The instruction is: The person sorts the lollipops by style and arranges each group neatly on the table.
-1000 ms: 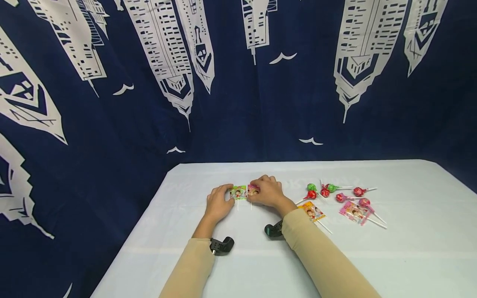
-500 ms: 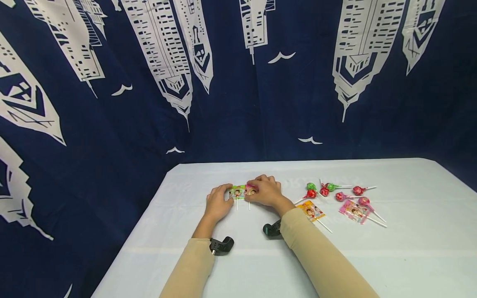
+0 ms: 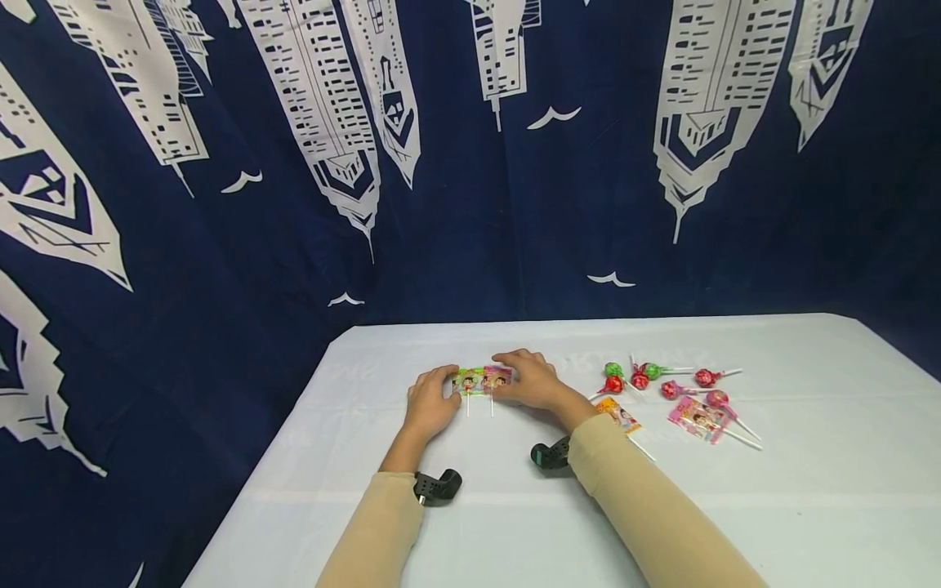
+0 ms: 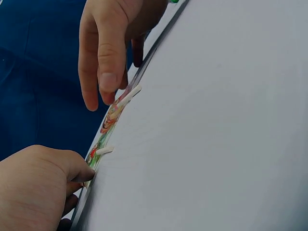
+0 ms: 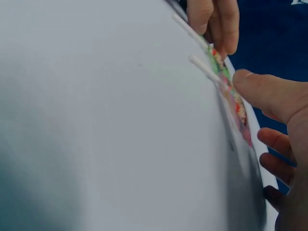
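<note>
A lollipop in a flat green wrapper lies on the white table with its stick toward me. My left hand pinches the left edge of that wrapper between thumb and fingers. Directly to its right lies a lollipop in a flat pink wrapper, side by side with the green one. Over the pink wrapper's right edge is my right hand, thumb and fingers spread apart. In the right wrist view the thumb hovers by the wrapper, and nothing is gripped.
To the right lie several round lollipops in red, green and pink wrappers, such as a red one. Nearer are an orange flat-wrapped lollipop, partly behind my right sleeve, and another pink flat-wrapped one. A dark blue printed curtain hangs behind the table.
The pink lollipop has slid left against the green one. My right hand has then loosened from it, spreading its fingers and shifting slightly right. The left hand has stayed in place.
</note>
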Tool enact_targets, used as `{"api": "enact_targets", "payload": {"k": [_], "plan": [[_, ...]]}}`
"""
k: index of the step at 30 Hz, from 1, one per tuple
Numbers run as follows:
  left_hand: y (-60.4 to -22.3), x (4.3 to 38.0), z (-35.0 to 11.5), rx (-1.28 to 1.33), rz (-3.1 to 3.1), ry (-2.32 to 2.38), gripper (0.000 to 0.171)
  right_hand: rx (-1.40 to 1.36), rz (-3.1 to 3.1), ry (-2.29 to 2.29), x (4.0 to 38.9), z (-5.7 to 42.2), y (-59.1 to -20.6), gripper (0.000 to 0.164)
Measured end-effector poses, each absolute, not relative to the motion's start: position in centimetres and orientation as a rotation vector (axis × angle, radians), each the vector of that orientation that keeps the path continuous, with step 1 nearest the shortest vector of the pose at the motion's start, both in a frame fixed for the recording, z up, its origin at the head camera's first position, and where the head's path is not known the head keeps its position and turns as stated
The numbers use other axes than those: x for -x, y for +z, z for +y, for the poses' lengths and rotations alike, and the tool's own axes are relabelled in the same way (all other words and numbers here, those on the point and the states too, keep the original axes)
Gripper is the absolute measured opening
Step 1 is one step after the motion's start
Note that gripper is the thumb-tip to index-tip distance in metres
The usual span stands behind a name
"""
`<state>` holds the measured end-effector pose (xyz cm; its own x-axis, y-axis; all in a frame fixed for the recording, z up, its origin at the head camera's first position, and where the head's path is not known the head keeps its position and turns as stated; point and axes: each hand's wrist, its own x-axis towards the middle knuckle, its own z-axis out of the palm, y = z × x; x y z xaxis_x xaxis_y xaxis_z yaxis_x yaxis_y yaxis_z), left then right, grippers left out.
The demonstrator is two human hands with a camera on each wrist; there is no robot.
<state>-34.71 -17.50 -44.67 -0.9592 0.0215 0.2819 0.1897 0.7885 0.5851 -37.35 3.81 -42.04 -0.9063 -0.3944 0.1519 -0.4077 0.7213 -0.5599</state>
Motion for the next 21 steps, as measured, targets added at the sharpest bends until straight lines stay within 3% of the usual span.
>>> {"api": "enact_targets", "payload": {"k": [21], "plan": [[-44.7,34.6,-17.5,0.165,-2.720,-0.910,0.048,-0.897,-2.682,1.195,33.7,9.3,-38.4,0.046]]}}
